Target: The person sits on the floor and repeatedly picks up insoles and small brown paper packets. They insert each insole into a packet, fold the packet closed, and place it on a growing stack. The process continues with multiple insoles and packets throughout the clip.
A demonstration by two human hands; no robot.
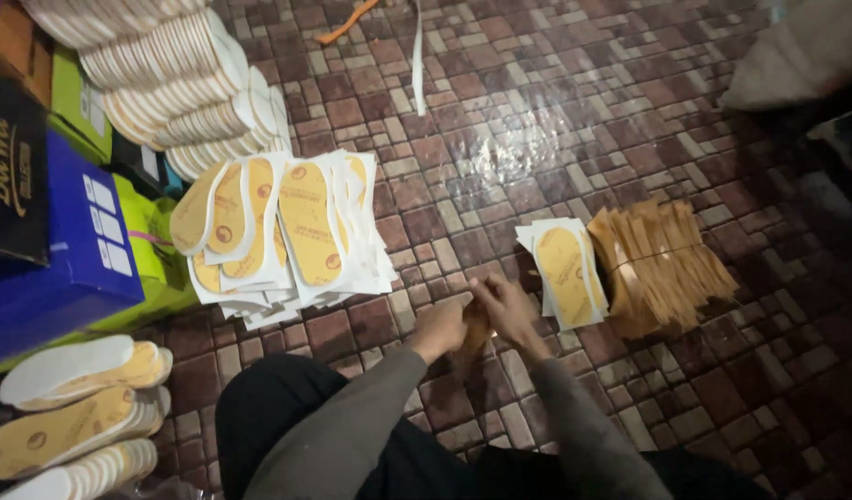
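My left hand [442,325] and my right hand [507,307] meet low over the tiled floor, both closed on a tan insole piece [475,333] held between them. It is blurred, so its exact shape is unclear. Just right of my hands lies a small pile of yellow insoles on white backing sheets [563,270]. Beyond it sits a fanned bundle of tan cut-outs [662,264] tied with a band. To the left is a bigger heap of white sheets with yellow insoles [292,236].
Stacks of white-edged insoles [181,88] rise at the back left, and more lie at the lower left [74,407]. Blue, black and green boxes [60,250] line the left side. A white strip [418,56] and an orange scrap lie on the floor [537,130].
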